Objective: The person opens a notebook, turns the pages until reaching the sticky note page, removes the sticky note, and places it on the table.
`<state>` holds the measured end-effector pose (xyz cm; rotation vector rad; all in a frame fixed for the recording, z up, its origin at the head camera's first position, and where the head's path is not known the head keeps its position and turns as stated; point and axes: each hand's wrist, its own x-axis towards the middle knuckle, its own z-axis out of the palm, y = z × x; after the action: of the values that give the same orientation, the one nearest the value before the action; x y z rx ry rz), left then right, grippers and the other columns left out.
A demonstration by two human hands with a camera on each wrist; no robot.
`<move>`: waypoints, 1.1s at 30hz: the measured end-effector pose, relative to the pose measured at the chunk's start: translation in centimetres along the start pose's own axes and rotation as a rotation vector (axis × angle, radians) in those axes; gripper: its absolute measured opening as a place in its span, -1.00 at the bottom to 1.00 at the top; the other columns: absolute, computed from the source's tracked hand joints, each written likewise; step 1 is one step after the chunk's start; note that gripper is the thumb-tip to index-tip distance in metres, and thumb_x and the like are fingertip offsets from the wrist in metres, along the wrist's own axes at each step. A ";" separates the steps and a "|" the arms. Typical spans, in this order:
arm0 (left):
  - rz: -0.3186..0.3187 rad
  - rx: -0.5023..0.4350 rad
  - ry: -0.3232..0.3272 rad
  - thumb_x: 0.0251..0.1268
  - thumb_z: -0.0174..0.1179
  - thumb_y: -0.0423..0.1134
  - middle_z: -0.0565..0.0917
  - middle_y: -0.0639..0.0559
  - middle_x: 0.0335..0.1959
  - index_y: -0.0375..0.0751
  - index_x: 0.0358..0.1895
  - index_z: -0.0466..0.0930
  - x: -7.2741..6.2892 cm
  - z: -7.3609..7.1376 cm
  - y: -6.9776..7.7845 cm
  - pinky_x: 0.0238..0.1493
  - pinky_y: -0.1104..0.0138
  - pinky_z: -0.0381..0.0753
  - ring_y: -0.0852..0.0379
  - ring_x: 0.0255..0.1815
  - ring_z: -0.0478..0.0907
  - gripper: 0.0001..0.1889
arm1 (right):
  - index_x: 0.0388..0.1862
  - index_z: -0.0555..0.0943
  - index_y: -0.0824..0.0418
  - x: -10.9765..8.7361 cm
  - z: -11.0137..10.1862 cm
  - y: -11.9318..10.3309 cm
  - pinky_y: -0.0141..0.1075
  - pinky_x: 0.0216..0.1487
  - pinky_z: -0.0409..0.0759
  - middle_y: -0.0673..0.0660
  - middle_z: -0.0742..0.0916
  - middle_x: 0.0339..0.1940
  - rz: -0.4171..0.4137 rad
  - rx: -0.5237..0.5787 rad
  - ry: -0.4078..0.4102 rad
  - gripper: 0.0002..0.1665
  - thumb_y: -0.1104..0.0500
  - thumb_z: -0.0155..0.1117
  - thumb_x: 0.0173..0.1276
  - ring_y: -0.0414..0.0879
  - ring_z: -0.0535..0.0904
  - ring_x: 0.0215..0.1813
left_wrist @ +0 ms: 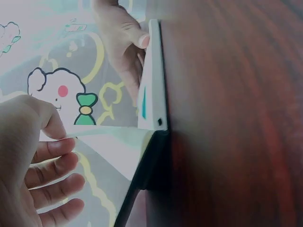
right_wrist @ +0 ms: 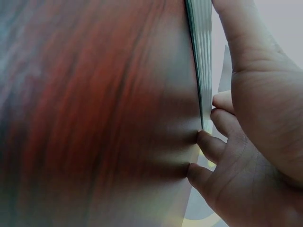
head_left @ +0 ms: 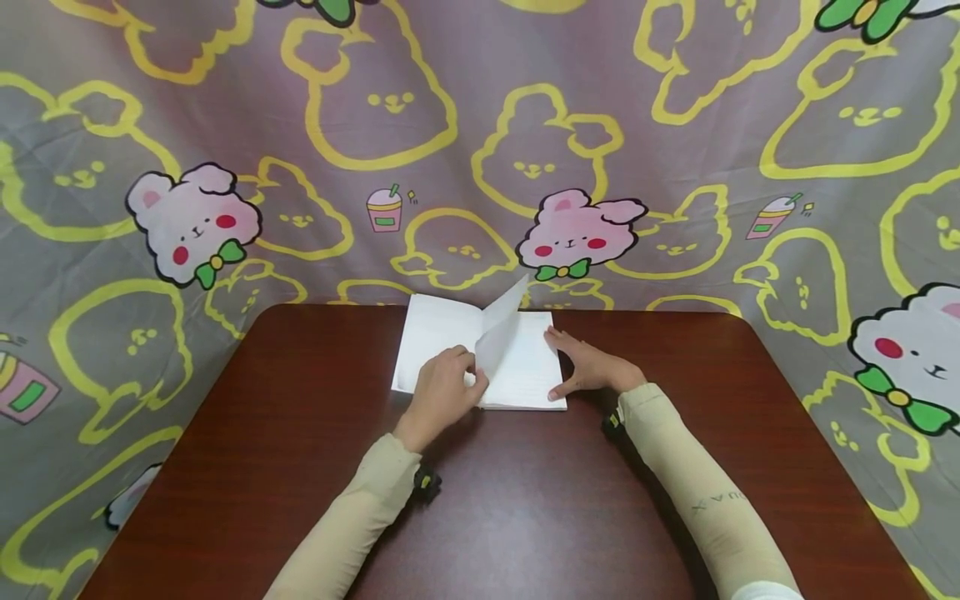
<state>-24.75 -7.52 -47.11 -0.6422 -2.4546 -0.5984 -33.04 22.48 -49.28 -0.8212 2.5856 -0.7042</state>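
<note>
An open book [head_left: 438,333] with white pages lies at the far side of the table. One leaf [head_left: 501,329] stands up from the middle of the book, slanting to the right. My left hand [head_left: 444,385] pinches the lower edge of this leaf between thumb and index finger; in the left wrist view the other fingers [left_wrist: 52,184] are loosely bent. At the book's right edge, my right hand [head_left: 592,367] rests with thumb and fingers spread along the page. The right wrist view shows the stacked page edges [right_wrist: 203,61] beside that hand, with some fingertips touching the table.
The dark red-brown wooden table [head_left: 525,500] extends on all sides of the book except the back. Right behind it hangs a grey curtain [head_left: 465,125] with yellow outlines and cartoon animals. A small black device [head_left: 427,483] sits at the left wrist, another [head_left: 612,425] at the right.
</note>
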 end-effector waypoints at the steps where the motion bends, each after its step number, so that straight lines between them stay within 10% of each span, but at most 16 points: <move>1: -0.007 -0.003 -0.002 0.13 0.27 -0.31 0.60 0.02 -0.53 -0.19 -0.56 0.62 0.0 -0.2 0.0 -0.51 0.22 0.57 0.07 -0.56 0.51 -0.86 | 0.67 -0.09 0.34 0.0 0.0 0.0 0.31 0.58 -0.13 0.31 -0.02 0.70 0.002 0.005 -0.002 0.51 -0.20 0.65 0.03 0.24 -0.18 0.70; 18: -0.039 0.003 0.096 0.20 0.23 -0.29 0.64 0.01 -0.49 -0.18 -0.50 0.68 1.1 -3.9 -1.2 -0.47 0.14 0.61 0.00 -0.46 0.61 -0.86 | 0.66 -0.08 0.38 0.0 -0.1 -0.5 0.26 0.59 -0.04 0.35 -0.01 0.69 0.003 -0.007 0.000 0.52 -0.19 0.67 0.01 0.28 -0.15 0.69; 33: 0.107 0.163 0.109 0.26 0.24 -0.34 0.61 -0.01 -0.53 -0.23 -0.51 0.68 0.0 -6.0 -1.8 -0.49 0.17 0.56 -0.03 -0.50 0.57 -0.83 | 0.66 -0.08 0.38 -0.1 -0.1 -0.6 0.23 0.60 -0.02 0.34 -0.01 0.69 0.008 -0.009 0.004 0.50 -0.16 0.67 0.03 0.27 -0.16 0.69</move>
<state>-23.55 -12.13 -43.01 -0.6526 -2.3223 -0.3768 -32.71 22.18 -48.81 -0.8121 2.5962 -0.6932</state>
